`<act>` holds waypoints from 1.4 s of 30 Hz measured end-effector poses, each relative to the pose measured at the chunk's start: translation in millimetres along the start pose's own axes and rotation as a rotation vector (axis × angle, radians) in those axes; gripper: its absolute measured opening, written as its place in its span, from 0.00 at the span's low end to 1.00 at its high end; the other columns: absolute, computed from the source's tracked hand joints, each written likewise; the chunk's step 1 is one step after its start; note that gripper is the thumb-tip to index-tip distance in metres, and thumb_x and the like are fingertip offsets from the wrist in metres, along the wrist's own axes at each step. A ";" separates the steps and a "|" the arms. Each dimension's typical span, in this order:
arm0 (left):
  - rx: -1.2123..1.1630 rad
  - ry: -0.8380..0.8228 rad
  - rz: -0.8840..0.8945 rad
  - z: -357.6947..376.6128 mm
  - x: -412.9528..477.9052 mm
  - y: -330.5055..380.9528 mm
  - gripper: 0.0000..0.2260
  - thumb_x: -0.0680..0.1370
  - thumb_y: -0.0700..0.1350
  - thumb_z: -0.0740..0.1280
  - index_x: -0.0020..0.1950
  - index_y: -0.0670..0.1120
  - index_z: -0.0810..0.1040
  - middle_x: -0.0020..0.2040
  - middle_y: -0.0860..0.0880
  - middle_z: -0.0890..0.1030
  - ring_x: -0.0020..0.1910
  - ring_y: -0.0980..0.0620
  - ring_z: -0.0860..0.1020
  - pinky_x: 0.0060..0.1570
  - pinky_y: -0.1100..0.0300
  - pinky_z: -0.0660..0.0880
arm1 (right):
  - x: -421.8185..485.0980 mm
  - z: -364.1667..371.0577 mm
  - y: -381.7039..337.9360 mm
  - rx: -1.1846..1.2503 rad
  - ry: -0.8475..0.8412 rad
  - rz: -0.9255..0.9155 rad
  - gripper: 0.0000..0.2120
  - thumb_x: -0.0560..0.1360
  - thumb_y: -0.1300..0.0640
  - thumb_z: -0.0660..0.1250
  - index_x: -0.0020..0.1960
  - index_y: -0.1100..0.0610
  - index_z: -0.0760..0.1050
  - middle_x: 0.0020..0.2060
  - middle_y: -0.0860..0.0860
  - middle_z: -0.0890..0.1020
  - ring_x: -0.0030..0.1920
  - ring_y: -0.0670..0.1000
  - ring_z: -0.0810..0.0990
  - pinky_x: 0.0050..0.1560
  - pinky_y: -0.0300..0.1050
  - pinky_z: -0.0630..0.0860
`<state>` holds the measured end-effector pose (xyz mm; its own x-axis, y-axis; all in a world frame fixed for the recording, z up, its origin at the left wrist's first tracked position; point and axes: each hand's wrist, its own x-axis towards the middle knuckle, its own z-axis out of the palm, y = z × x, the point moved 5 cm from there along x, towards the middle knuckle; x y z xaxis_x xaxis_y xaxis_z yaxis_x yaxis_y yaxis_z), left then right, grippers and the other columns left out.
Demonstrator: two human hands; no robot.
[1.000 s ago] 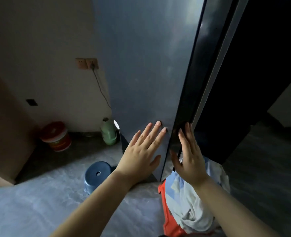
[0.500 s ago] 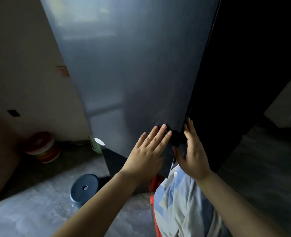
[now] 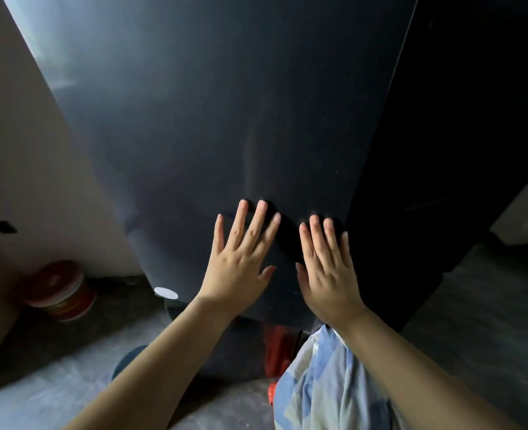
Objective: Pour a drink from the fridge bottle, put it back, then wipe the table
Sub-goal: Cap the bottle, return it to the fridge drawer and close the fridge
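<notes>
Evidently both palms are pressing flat on the dark fridge door [image 3: 225, 119]: the left hand [image 3: 241, 262] at 7 o'clock of the panel, the right hand [image 3: 327, 274] just beside it near the door's edge at 5 o'clock, fingers spread and gripping nothing. Being stiff, heavy and smooth, the door is probably best pushed there. No bottle is showing; presumably it is sitting inside.

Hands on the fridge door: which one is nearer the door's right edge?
The right hand; its little finger reaches the fridge door edge. The left hand sits further in.
</notes>
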<state>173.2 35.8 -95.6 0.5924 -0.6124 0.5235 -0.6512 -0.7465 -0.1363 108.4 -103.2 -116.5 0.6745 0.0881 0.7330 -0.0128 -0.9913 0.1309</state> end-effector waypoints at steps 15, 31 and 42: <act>0.024 0.188 0.055 47.0 63.4 -13.4 0.31 0.75 0.52 0.61 0.77 0.49 0.57 0.78 0.49 0.51 0.78 0.47 0.45 0.71 0.35 0.46 | 52.2 57.3 41.1 -0.040 -0.138 0.079 0.33 0.78 0.54 0.60 0.76 0.63 0.50 0.76 0.60 0.50 0.76 0.60 0.48 0.75 0.54 0.51; 0.001 0.115 0.037 57.6 75.2 -12.1 0.35 0.73 0.52 0.69 0.77 0.46 0.59 0.78 0.46 0.53 0.77 0.45 0.47 0.70 0.33 0.44 | 59.2 64.4 47.2 0.041 -0.222 0.137 0.34 0.76 0.53 0.63 0.76 0.60 0.51 0.77 0.57 0.50 0.77 0.58 0.49 0.73 0.53 0.60; -0.288 -0.378 -0.231 -3.4 36.8 -16.6 0.30 0.80 0.60 0.54 0.78 0.53 0.48 0.79 0.51 0.42 0.77 0.50 0.39 0.75 0.47 0.45 | 67.1 9.8 31.2 0.203 -0.343 0.106 0.33 0.74 0.54 0.66 0.74 0.63 0.58 0.74 0.60 0.59 0.74 0.59 0.59 0.71 0.52 0.62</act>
<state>204.2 26.5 -71.2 0.8309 -0.5314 0.1652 -0.5561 -0.8038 0.2115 160.5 -129.2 -69.7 0.8845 -0.0188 0.4662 0.0278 -0.9953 -0.0930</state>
